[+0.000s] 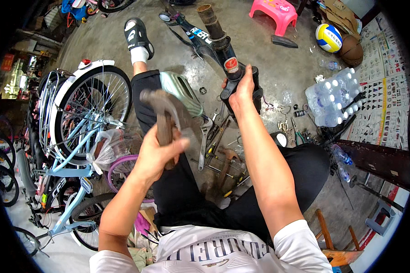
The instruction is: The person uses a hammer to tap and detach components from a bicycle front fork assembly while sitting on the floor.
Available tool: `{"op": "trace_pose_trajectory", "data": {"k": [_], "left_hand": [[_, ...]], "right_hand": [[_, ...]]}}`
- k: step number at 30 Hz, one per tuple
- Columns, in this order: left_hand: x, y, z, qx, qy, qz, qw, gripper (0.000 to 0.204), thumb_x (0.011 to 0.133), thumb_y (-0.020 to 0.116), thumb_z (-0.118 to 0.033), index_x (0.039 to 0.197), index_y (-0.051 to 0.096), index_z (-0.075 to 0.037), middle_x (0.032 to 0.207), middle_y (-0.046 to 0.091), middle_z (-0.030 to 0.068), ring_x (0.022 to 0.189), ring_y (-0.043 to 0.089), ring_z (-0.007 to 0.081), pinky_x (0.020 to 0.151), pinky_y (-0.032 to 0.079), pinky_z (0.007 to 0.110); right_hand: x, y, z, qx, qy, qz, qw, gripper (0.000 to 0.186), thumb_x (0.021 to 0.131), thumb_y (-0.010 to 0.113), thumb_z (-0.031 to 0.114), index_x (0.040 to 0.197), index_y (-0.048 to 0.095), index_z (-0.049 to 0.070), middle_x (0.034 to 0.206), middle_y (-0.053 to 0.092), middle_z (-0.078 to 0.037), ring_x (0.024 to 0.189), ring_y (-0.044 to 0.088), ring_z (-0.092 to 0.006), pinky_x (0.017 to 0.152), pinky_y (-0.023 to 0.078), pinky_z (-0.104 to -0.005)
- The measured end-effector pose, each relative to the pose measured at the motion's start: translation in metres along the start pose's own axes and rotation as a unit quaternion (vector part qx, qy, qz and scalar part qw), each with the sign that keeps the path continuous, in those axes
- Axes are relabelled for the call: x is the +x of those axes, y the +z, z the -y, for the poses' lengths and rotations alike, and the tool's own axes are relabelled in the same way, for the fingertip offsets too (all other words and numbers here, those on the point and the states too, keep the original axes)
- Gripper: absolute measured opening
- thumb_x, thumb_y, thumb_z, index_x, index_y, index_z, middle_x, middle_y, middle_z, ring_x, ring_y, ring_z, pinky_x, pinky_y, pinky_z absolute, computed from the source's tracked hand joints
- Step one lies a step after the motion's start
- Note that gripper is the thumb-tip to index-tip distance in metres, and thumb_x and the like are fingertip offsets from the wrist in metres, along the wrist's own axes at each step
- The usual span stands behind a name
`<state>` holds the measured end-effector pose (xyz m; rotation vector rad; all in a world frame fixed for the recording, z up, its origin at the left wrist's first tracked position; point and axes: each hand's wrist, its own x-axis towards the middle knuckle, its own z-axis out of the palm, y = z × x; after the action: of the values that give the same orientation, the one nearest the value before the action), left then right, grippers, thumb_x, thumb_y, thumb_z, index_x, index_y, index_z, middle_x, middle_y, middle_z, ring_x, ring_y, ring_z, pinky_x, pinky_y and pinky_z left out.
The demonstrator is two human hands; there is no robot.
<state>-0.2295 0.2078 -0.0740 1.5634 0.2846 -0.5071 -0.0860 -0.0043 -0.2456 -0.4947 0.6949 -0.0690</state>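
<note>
My left hand [154, 157] is closed around the wooden handle of a claw hammer [166, 129], its slightly blurred head raised over my left leg. With my right hand [244, 91] I grip the black fork crown [232, 88] of a bicycle, fingers partly hidden behind it. Just beyond that hand is the head tube [228, 52] with a red badge, and a rusty metal pipe [207, 17] stands out of its far end. The dark bicycle frame [193, 34] stretches away to the far left. Between hammer and fork lies a pale green plastic piece [183, 91].
On the floor between my legs lie an adjustable wrench [204, 145], a second hammer [226, 167] and several hand tools. Pliers [298, 133] and bottled water packs [332, 98] are at right. A pink stool [275, 16] stands beyond; a light blue bicycle [77, 145] is at left.
</note>
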Motion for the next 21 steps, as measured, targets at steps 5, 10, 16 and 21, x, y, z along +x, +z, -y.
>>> {"op": "trace_pose_trajectory", "data": {"k": [5,10,16,21], "left_hand": [[0.041,-0.003,-0.026,-0.056,0.098,-0.099,0.989,0.031,0.095,0.067,-0.021,0.113,0.051,-0.002,0.08,0.057,0.0041,0.046,0.05,0.0109,0.04,0.041,0.025],[0.101,-0.042,-0.034,-0.075,0.041,-0.019,0.996,0.044,0.105,0.047,-0.038,0.123,0.057,0.001,0.088,0.056,0.0006,0.065,0.053,0.0089,0.049,0.044,0.023],[0.1,-0.025,0.001,-0.046,-0.07,0.012,0.996,0.045,0.105,0.048,-0.042,0.115,0.06,0.0,0.081,0.054,-0.0003,0.053,0.048,0.0067,0.043,0.037,0.022],[0.083,-0.012,0.022,-0.21,-0.12,0.061,0.968,0.043,0.102,0.054,-0.044,0.114,0.054,-0.003,0.082,0.059,0.0017,0.054,0.05,0.0078,0.044,0.037,0.024]], "right_hand": [[0.001,0.001,0.005,-0.062,0.015,0.024,0.998,0.047,0.097,0.058,0.05,0.092,0.057,0.003,0.07,0.06,-0.01,0.051,0.058,-0.0204,0.043,0.047,-0.035],[0.011,-0.001,0.026,-0.208,0.135,0.072,0.966,0.045,0.101,0.046,0.053,0.092,0.056,0.01,0.069,0.058,-0.007,0.052,0.058,-0.0199,0.045,0.049,-0.0343],[0.009,0.01,0.054,-0.371,0.241,0.133,0.887,0.049,0.099,0.041,0.058,0.099,0.054,0.011,0.076,0.062,-0.011,0.052,0.058,-0.0182,0.044,0.051,-0.034],[0.019,0.013,0.066,-0.463,0.296,0.126,0.826,0.042,0.098,0.033,0.05,0.094,0.049,0.011,0.077,0.062,-0.014,0.052,0.055,-0.0209,0.045,0.047,-0.035]]}}
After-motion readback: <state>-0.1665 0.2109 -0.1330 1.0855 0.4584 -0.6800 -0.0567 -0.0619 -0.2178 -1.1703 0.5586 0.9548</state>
